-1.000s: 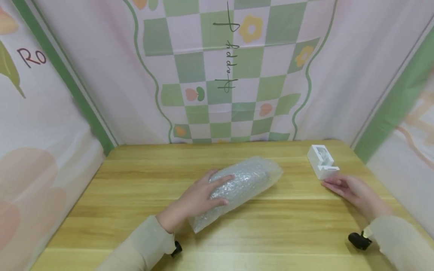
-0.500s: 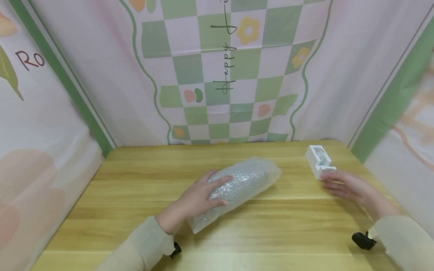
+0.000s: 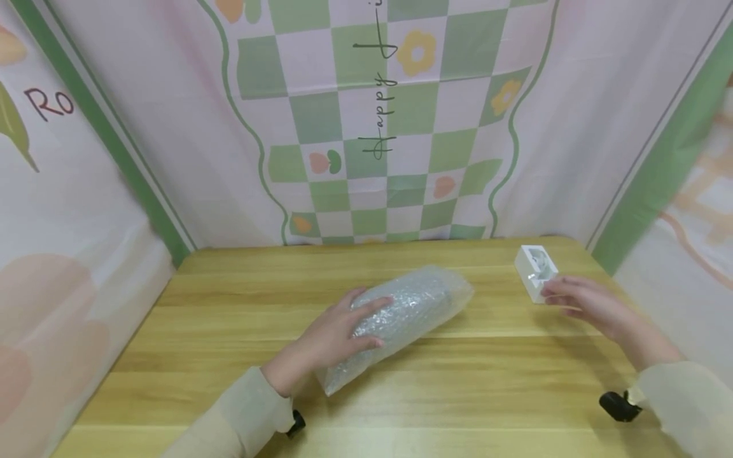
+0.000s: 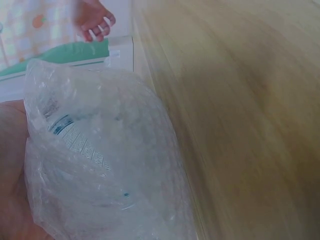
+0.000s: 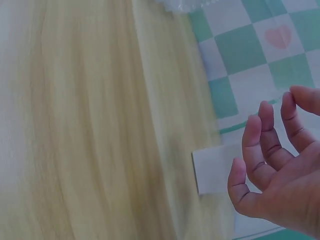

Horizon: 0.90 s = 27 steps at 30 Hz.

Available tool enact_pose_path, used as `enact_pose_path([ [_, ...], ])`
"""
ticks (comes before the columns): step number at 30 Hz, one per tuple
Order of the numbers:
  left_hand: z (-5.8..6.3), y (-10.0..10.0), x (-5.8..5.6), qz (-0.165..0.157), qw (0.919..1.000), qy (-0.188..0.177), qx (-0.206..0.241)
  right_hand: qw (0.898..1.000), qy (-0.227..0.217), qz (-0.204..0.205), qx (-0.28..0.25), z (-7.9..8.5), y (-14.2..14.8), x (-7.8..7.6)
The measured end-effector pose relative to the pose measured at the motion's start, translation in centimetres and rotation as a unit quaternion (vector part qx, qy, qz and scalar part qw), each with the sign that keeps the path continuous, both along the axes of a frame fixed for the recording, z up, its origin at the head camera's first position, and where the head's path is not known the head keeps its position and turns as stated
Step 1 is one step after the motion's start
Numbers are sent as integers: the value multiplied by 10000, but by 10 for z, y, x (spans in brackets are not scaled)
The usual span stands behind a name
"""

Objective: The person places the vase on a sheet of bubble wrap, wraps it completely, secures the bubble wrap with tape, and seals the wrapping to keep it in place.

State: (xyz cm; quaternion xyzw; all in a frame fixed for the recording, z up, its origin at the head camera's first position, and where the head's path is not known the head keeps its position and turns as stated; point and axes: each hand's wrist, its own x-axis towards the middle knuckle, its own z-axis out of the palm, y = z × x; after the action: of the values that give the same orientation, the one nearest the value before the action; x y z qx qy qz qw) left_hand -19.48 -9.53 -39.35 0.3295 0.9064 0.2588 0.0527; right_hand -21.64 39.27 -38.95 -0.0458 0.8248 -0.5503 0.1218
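A bundle of clear bubble wrap (image 3: 415,302) lies slantwise on the wooden table, and my left hand (image 3: 340,334) rests on its near end with fingers spread across it. Through the wrap, the left wrist view shows a clear ribbed object (image 4: 82,145) with blue bands. At the table's far right stands a white tape dispenser (image 3: 535,270) holding a roll of clear tape (image 3: 539,259). My right hand (image 3: 586,305) is at the dispenser's front end, covering its cutter. Thumb and index tips pinch together there, by a faint glint of tape; the other fingers curve loosely.
The wooden table (image 3: 229,343) ends at the back against a curtain (image 3: 366,114) with green checks. Fabric walls (image 3: 86,210) close in both sides. A black wrist device (image 3: 620,406) hangs under the right sleeve.
My right hand has risen from the table beside the dispenser's front to the cutter end, its thumb and index drawn together. The left hand and bubble wrap stay put.
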Motion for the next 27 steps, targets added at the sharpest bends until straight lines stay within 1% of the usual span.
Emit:
enact_pose_path([
  [6,-2,-1,0,9,10000,11,38,9989,-232,63,-413,14,-18,1],
  [10,-2,-1,0,2,10000,27,40,9983,-211,102,-531,24,-34,6],
  [15,-1,0,0,32,10000,-4,16,9970,-46,234,-734,34,-57,11],
  [23,-1,2,-1,45,10000,-78,15,9943,30,482,-953,40,-90,15],
  [27,-1,2,0,68,9999,-92,11,9944,-109,593,-865,43,-107,16],
])
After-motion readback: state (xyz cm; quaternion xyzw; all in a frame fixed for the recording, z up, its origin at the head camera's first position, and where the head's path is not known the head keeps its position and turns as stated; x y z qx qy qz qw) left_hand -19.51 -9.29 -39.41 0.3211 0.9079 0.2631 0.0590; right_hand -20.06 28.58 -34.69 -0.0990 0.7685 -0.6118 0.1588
